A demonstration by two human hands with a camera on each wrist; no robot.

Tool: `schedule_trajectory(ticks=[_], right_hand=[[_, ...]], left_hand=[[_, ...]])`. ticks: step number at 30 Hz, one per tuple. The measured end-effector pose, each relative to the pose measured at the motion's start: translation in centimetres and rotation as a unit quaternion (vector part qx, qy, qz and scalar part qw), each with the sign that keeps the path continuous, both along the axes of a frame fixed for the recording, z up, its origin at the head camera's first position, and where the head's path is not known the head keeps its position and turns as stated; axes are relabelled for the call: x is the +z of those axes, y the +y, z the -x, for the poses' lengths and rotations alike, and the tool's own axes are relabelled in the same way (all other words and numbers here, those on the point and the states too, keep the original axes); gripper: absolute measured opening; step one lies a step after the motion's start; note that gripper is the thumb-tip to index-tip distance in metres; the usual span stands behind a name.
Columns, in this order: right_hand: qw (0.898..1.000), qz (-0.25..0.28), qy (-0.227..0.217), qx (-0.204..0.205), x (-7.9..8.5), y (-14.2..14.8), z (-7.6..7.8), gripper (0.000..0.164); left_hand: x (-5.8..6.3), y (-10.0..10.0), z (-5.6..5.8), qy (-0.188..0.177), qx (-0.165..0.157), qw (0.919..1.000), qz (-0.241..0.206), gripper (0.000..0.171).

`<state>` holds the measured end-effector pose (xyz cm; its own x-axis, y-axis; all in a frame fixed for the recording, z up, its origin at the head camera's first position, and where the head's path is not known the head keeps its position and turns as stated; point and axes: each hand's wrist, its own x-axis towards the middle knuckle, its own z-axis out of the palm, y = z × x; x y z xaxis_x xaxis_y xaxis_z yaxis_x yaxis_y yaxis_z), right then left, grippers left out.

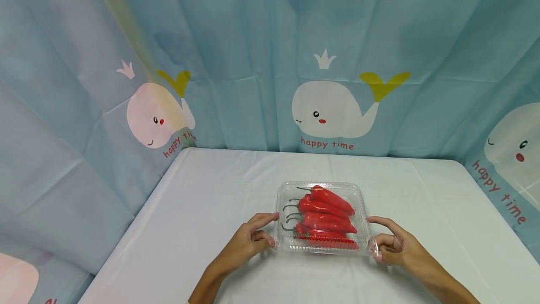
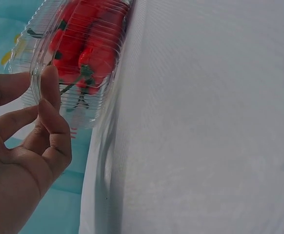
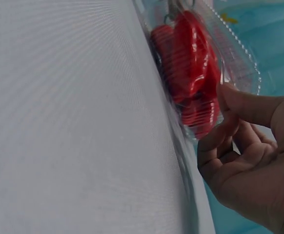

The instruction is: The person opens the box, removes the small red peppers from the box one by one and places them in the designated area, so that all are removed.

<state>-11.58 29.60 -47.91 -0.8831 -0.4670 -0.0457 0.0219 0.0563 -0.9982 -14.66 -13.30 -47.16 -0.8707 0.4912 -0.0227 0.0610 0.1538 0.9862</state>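
A clear plastic clamshell box point(image 1: 284, 189) with several red peppers point(image 1: 329, 222) in it sits near the middle of the white table. The peppers lie side by side, their green stems pointing left. At the box's front left corner, my left hand point(image 1: 249, 238) pinches the rim between thumb and fingers. My right hand point(image 1: 398, 243) pinches the front right corner, its index finger stretched along the right side. In the left wrist view the thin rim point(image 2: 36, 83) is caught between thumb and fingertips. The lid lies over the peppers; whether it is latched, I cannot tell.
A white cloth covers the table point(image 1: 202, 191). Behind and at both sides hangs a blue curtain point(image 1: 236, 60) printed with whales, meeting the table's back edge.
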Motion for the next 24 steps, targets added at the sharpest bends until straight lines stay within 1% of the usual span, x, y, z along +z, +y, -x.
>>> schedule_trajectory(ticks=[4,7,14,17,21,24], right_hand=[[1.0,-0.015,-0.005,-0.008,0.15,-0.1,-0.12,0.071],[1.0,-0.016,-0.011,-0.009,0.17,-0.07,-0.1,0.071],[0.999,-0.017,-0.036,0.001,0.25,0.29,0.0,0.064],[0.999,-0.014,-0.038,0.009,0.42,0.35,0.01,0.063],[0.999,-0.018,-0.033,0.018,0.67,0.45,-0.03,0.063],[0.998,-0.039,-0.051,0.011,0.93,0.51,-0.08,0.063]], left_hand=[[-0.11,-0.05,0.01,-0.001,-0.003,1.0,-0.003,0.065],[-0.11,-0.09,0.03,0.0,-0.004,1.0,-0.004,0.065],[-0.12,-0.09,0.12,-0.002,-0.007,1.0,-0.003,0.065],[-0.12,-0.08,0.11,0.0,-0.006,1.0,-0.001,0.065],[0.02,-0.05,-0.02,0.011,0.002,0.9999,0.012,0.061],[0.22,-0.03,-0.15,0.021,0.011,0.9993,0.029,0.057]])
